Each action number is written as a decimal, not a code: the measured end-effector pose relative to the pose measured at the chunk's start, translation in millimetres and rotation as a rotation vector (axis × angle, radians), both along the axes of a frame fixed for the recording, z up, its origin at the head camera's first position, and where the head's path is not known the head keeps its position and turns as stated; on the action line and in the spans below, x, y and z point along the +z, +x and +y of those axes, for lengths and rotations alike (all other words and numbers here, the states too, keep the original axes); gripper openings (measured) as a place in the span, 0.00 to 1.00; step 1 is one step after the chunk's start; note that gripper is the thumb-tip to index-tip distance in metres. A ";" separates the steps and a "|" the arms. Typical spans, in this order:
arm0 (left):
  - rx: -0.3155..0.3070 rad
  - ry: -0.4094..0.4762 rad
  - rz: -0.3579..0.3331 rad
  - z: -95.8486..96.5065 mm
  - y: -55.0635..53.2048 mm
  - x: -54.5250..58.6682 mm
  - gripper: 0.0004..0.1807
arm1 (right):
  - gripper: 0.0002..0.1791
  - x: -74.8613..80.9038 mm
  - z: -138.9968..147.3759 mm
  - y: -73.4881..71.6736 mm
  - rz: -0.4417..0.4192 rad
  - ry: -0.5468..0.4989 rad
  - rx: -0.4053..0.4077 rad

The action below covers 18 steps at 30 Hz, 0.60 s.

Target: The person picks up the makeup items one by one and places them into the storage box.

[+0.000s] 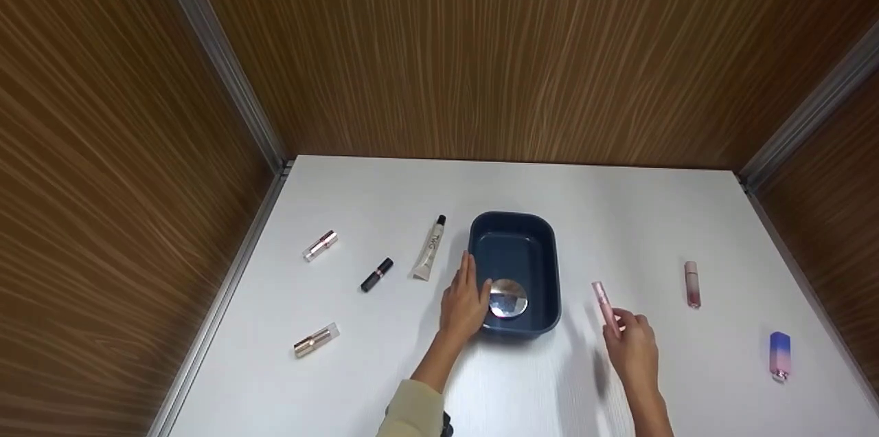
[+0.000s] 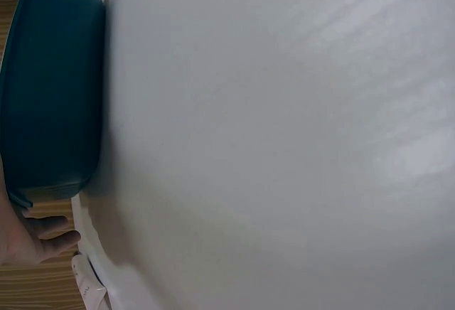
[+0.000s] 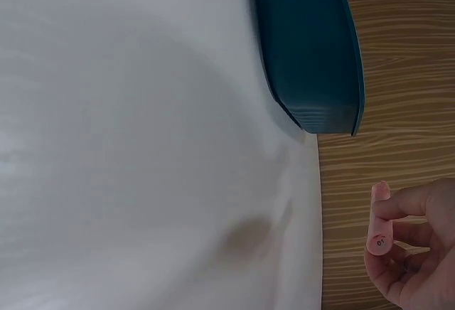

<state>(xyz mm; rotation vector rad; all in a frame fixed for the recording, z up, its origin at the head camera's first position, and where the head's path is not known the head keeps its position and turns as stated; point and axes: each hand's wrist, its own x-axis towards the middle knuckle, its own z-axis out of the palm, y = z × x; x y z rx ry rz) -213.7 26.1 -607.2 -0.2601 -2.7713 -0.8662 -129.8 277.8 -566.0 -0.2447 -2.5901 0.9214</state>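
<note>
My left hand (image 1: 463, 306) holds the left wall of a dark blue rectangular bin (image 1: 555, 272), thumb over the rim and straight fingers along the outside. In the left wrist view those fingers (image 2: 53, 235) stick out past the bin's end. A round shiny compact (image 1: 508, 298) lies inside the bin near that thumb. To the bin's right, my right hand (image 1: 633, 348) pinches a slim pink lip gloss tube (image 1: 604, 304) above the table. The right wrist view shows the tube's round end (image 3: 380, 244) with a small printed mark, between thumb and fingers.
Left of the bin lie a white squeeze tube (image 1: 429, 249), a black lipstick (image 1: 376, 275) and two gold-and-clear lipsticks (image 1: 321, 245). A pink-red lip gloss (image 1: 692, 284) and a blue-pink tube (image 1: 780, 356) lie right. Wood-grain panels (image 1: 508, 52) enclose the white table (image 1: 371, 183).
</note>
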 end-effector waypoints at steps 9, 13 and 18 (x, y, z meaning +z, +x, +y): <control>0.004 -0.002 -0.006 -0.1 -0.3 0.3 0.32 | 0.14 3.4 -8.2 -3.9 -0.009 -0.005 0.016; 0.005 -0.002 0.005 0.0 -1.0 -1.0 0.32 | 0.14 3.5 -10.4 -6.0 0.009 0.000 0.021; 0.007 -0.001 -0.007 0.3 -0.7 0.3 0.32 | 0.14 2.1 -12.0 -7.6 0.026 0.007 0.023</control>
